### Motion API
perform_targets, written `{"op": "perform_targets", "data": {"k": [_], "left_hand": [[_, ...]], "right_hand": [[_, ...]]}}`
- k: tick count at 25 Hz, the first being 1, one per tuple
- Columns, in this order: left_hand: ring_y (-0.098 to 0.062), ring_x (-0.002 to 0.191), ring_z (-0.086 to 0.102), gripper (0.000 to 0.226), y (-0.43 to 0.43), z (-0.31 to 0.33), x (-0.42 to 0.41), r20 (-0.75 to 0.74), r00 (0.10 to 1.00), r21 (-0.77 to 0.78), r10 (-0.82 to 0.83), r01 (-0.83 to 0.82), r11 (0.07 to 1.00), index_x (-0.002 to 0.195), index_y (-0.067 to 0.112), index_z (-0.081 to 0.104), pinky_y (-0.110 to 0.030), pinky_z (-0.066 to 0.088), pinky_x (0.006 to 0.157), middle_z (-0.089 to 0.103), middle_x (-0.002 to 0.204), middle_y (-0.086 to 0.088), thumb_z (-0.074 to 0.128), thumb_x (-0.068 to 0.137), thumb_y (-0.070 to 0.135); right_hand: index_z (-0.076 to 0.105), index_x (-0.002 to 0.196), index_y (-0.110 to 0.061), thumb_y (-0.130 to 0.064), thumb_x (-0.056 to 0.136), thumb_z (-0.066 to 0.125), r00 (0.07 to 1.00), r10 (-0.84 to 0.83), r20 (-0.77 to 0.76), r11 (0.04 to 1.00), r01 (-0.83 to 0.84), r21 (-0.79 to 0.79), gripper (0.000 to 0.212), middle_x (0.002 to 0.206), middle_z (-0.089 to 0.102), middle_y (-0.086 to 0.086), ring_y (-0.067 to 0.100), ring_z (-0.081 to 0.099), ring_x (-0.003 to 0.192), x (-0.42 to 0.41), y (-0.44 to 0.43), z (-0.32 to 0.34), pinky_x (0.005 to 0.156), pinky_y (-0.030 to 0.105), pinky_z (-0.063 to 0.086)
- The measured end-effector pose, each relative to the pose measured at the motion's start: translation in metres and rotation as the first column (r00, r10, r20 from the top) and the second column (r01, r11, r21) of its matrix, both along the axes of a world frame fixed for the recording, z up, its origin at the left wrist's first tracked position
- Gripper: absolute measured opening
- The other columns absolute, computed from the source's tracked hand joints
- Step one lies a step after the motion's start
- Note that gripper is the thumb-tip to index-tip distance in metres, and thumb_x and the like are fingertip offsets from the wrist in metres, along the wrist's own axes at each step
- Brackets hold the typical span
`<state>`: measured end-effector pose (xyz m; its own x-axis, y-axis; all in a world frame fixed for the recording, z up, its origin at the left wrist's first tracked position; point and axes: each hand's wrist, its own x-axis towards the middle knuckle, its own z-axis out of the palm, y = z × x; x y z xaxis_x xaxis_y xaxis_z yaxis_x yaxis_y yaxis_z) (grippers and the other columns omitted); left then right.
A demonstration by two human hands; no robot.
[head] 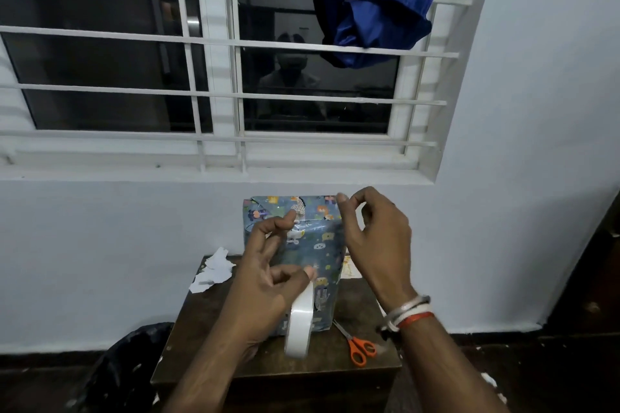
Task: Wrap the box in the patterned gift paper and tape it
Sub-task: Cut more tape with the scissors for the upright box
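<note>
The box (312, 245), covered in blue-grey cartoon-patterned gift paper, stands upright on a small brown table (201, 345) under the window. In front of the box, my left hand (265, 282) holds a white tape roll (298, 322) between thumb and fingers, and its index finger curls up against the paper. My right hand (372, 235) is at the box's upper right corner. Its thumb and forefinger pinch the end of a clear tape strip (330, 241) that runs up from the roll across the box's front.
Orange-handled scissors (360, 349) lie on the table's right front. Torn white paper scraps (214, 271) sit at its back left corner. A black bag (127, 369) is on the floor to the left. A white wall and a barred window (218, 94) stand close behind.
</note>
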<state>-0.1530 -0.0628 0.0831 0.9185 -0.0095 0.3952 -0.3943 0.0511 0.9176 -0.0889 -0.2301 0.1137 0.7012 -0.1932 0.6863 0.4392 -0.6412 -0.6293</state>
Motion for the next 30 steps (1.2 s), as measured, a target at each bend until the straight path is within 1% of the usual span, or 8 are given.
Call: {"op": "perform_targets", "data": {"k": [2, 5, 9, 12, 17, 20, 22, 30], "left_hand": [[-0.034, 0.084, 0.076, 0.055, 0.002, -0.014, -0.014, 0.011, 1.0, -0.037, 0.014, -0.013, 0.999, 0.124, 0.019, 0.047, -0.036, 0.06, 0.085, 0.05, 0.149, 0.025, 0.069, 0.086, -0.013], [-0.036, 0.077, 0.073, 0.053, 0.004, -0.039, -0.029, -0.028, 0.999, -0.056, 0.026, -0.028, 0.998, 0.122, 0.011, 0.042, -0.037, 0.06, 0.083, 0.05, 0.15, 0.022, 0.067, 0.086, -0.017], [-0.027, 0.065, 0.064, 0.054, 0.004, -0.072, -0.036, -0.114, 0.993, -0.073, -0.01, 0.001, 0.997, 0.112, 0.022, 0.046, -0.035, 0.049, 0.067, 0.051, 0.151, 0.019, 0.072, 0.082, -0.015], [-0.028, 0.065, 0.065, 0.055, 0.003, -0.096, -0.035, -0.182, 0.983, -0.046, -0.019, 0.011, 0.999, 0.103, 0.029, 0.049, -0.037, 0.048, 0.067, 0.053, 0.15, 0.016, 0.068, 0.085, -0.02], [-0.026, 0.096, 0.076, 0.053, 0.007, -0.126, -0.033, -0.294, 0.954, 0.005, -0.063, 0.067, 0.998, 0.108, 0.032, 0.056, -0.029, 0.057, 0.083, 0.067, 0.127, 0.003, 0.07, 0.086, -0.014], [-0.019, 0.1, 0.072, 0.053, 0.004, -0.133, -0.031, -0.342, 0.935, 0.054, -0.088, 0.113, 0.992, 0.119, 0.029, 0.051, -0.03, 0.057, 0.086, 0.071, 0.114, -0.002, 0.073, 0.087, -0.007], [-0.02, 0.102, 0.072, 0.05, 0.001, -0.135, -0.03, -0.352, 0.932, 0.045, -0.09, 0.113, 0.993, 0.122, 0.022, 0.048, -0.032, 0.056, 0.086, 0.073, 0.113, -0.002, 0.071, 0.089, -0.006], [-0.025, 0.104, 0.075, 0.069, -0.01, -0.142, -0.024, -0.386, 0.92, -0.099, -0.069, 0.033, 0.995, 0.131, 0.031, 0.04, -0.033, 0.058, 0.089, 0.077, 0.114, -0.006, 0.07, 0.087, -0.012]], "right_hand": [[0.065, 0.078, -0.027, -0.048, 0.098, 0.062, 0.977, 0.205, -0.052, 0.975, -0.2, 0.095, 0.03, 0.061, 0.057, -0.008, 0.01, 0.054, 0.059, -0.025, -0.004, -0.011, 0.057, 0.023, 0.041], [0.079, 0.091, -0.026, -0.052, 0.096, 0.062, 0.786, 0.511, -0.348, 0.859, -0.458, 0.228, 0.032, 0.085, 0.076, -0.007, 0.004, 0.069, 0.077, -0.048, -0.008, -0.042, 0.07, 0.025, 0.05], [0.081, 0.102, -0.012, -0.037, 0.097, 0.066, 0.473, 0.687, -0.551, 0.716, -0.568, 0.406, 0.03, 0.088, 0.079, -0.004, -0.003, 0.067, 0.073, -0.059, -0.006, -0.081, 0.068, 0.01, 0.046], [0.08, 0.097, -0.005, -0.017, 0.093, 0.075, 0.39, 0.732, -0.559, 0.67, -0.563, 0.484, 0.013, 0.088, 0.08, 0.008, 0.011, 0.072, 0.079, -0.057, -0.007, -0.104, 0.073, 0.019, 0.052], [0.079, 0.087, -0.018, -0.014, 0.092, 0.075, 0.628, 0.563, -0.537, 0.794, -0.592, 0.14, 0.008, 0.079, 0.076, -0.011, 0.001, 0.071, 0.073, -0.063, -0.003, -0.119, 0.067, 0.01, 0.048], [0.075, 0.089, -0.026, -0.02, 0.094, 0.071, 0.738, 0.501, -0.453, 0.82, -0.572, -0.024, 0.009, 0.085, 0.073, -0.014, 0.006, 0.069, 0.084, -0.062, -0.001, -0.131, 0.074, 0.026, 0.053], [0.071, 0.091, -0.024, -0.02, 0.097, 0.067, 0.778, 0.493, -0.39, 0.825, -0.56, -0.072, 0.008, 0.089, 0.07, -0.013, 0.007, 0.066, 0.087, -0.061, 0.0, -0.138, 0.078, 0.032, 0.053], [0.074, 0.091, -0.024, -0.02, 0.094, 0.073, 0.827, 0.434, -0.358, 0.874, -0.482, -0.054, 0.005, 0.088, 0.071, -0.015, 0.005, 0.066, 0.087, -0.05, -0.008, -0.149, 0.074, 0.015, 0.048]]}}
